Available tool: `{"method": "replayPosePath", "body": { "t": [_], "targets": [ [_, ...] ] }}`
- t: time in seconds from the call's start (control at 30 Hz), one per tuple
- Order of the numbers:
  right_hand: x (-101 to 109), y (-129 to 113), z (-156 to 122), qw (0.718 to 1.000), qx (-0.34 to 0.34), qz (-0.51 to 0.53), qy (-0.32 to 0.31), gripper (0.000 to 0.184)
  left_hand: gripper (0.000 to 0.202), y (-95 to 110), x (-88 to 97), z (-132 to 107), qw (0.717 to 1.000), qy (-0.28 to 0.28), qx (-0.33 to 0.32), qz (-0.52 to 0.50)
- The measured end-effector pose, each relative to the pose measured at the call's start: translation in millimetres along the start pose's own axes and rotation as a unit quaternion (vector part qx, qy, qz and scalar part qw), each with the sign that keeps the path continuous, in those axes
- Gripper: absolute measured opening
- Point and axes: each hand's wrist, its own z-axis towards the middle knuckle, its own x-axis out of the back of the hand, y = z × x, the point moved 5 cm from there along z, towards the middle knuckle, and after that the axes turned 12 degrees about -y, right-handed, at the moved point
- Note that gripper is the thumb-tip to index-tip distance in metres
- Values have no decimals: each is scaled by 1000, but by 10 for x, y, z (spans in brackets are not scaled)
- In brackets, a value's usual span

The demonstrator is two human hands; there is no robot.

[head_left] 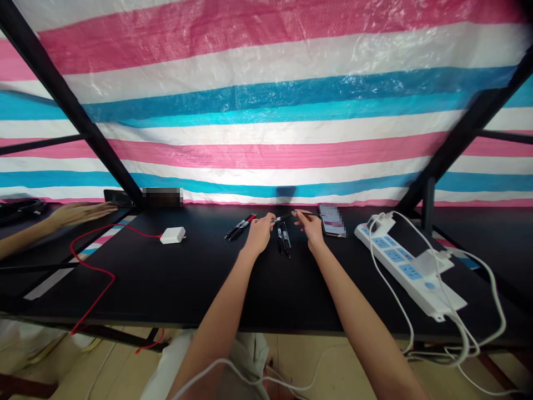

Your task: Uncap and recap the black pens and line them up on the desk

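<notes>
There's the pen [291, 215], slim and dark with a silvery band toward its nine o'clock end. It's held clear of the black table [187, 278], out toward the twelve o'clock edge, lying almost level. Left hand [260, 233] pinches the nine o'clock end, right hand [310, 228] the three o'clock end, which sits a touch higher.

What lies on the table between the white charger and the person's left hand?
In the head view, a few black and red pens lie there.
</notes>
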Motion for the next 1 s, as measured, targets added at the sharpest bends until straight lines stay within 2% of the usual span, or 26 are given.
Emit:
{"method": "replayPosePath", "body": {
  "t": [0.23, 0.6, 0.77, 1.0],
  "targets": [
    [-15, 27, 1, 999, -25, 33, 3, 41, 20, 8, -23, 4, 1000, -11, -3, -2],
    [-22, -9, -20, 998, -28, 58, 12, 34, 21, 18, 2, 6, 1000, -19, 13, 8],
    [-22, 14, -12, 997, -40, 64, 3, 32, 21, 20, 9, 3, 1000, -17, -4, 12],
    [-43, -18, -11, 999, -19, 48, -9, 35, 20, 42, -8, -7, 998, -46, 17, 31]
  ]
}}
